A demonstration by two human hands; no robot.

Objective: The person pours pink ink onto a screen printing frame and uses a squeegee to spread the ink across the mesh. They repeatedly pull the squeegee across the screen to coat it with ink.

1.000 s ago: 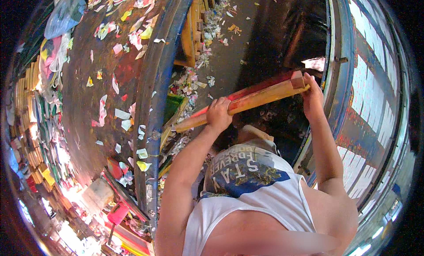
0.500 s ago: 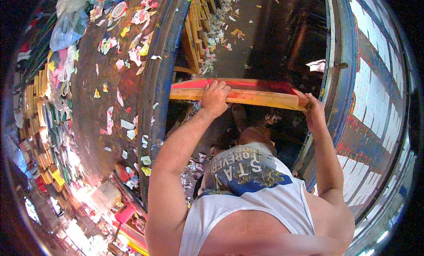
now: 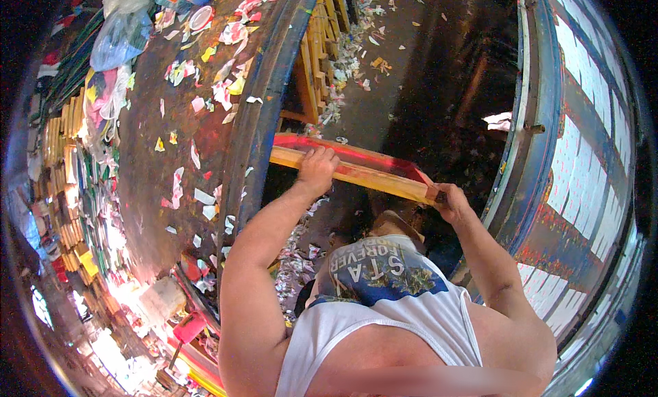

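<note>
My left hand (image 3: 317, 167) is closed over the long red and yellow wooden piece (image 3: 380, 178), partway along it. My right hand (image 3: 449, 202) grips the piece's right end, which sits lower and nearer my body than the left end. The left end meets the dark rail (image 3: 256, 184) edging the stained surface on my left, where I cannot tell if it rests or is hidden. Beyond the piece, yellow wooden frames (image 3: 310, 68) stand against that rail's inner side.
Paper scraps lie on the stained surface (image 3: 147, 157) and the floor (image 3: 384, 102). Plastic bags (image 3: 120, 41), stacked boards (image 3: 65, 167) and a pink-red object (image 3: 188, 325) are at left. At right, a metal edge (image 3: 534, 157) borders a surface with white sheets (image 3: 576, 184).
The wooden piece has swung from rising rightward to sloping downward. My right hand has moved down and leftward, nearer my body; my left hand has shifted slightly up and left, still gripping.
</note>
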